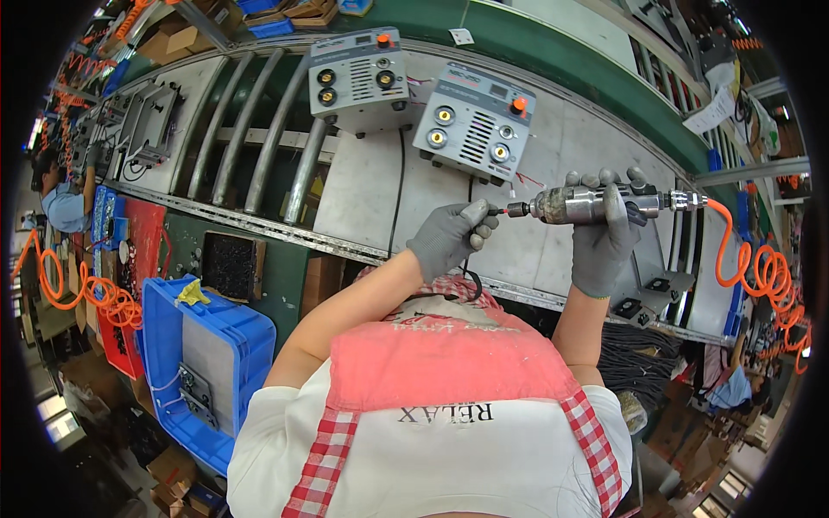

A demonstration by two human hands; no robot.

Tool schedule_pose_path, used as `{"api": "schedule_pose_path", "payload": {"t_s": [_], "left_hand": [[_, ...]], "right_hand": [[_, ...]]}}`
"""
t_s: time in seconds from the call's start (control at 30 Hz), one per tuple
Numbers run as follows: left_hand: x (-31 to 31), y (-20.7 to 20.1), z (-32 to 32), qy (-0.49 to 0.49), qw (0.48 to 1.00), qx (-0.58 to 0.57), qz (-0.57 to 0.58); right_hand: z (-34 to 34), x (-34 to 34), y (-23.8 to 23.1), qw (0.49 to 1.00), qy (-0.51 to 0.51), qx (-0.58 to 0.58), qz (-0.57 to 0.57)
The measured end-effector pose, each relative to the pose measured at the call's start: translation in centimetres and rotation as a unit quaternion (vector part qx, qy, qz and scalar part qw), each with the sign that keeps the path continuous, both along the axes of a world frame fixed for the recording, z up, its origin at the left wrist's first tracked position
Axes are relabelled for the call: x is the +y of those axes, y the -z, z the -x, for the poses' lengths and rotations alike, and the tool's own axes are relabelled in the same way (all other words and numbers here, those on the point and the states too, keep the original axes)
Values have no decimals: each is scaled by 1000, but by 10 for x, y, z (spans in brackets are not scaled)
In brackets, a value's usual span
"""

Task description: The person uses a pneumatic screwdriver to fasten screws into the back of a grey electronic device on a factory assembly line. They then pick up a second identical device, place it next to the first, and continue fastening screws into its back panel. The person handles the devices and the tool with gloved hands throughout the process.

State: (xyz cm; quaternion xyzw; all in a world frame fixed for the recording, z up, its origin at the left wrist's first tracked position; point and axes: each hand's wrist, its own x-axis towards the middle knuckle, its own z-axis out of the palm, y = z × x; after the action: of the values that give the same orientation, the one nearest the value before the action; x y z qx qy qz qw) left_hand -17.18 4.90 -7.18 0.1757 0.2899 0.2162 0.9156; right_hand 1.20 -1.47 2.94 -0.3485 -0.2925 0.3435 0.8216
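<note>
Both my hands wear grey gloves. My right hand (603, 229) is wrapped round a pneumatic screwdriver (570, 205), held level with its tip pointing left. An orange coiled air hose joins its right end. My left hand (451, 235) is closed in a pinch at the tool's bit; a small dark piece shows at its fingertips, too small to name. Just beyond my hands stands a grey machine box (473, 121) with an orange knob and brass-coloured sockets on its front panel. To its left sits a similar box (359, 79).
Metal rollers (259, 129) run along the line at left. A blue bin (207, 363) and a tray of small black parts (231, 266) are at lower left. The orange coiled hose (760, 274) hangs at right, near black cables (641, 358). A co-worker (66, 205) is at far left.
</note>
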Motion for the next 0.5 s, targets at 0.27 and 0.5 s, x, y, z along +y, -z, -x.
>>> {"api": "schedule_pose_path", "payload": {"t_s": [0.27, 0.5], "left_hand": [[29, -15, 36, -28, 994, -2, 109], [83, -30, 78, -205, 974, -69, 64]], "right_hand": [[50, 39, -10, 996, -41, -77, -13], [150, 110, -27, 990, 41, -119, -69]]}}
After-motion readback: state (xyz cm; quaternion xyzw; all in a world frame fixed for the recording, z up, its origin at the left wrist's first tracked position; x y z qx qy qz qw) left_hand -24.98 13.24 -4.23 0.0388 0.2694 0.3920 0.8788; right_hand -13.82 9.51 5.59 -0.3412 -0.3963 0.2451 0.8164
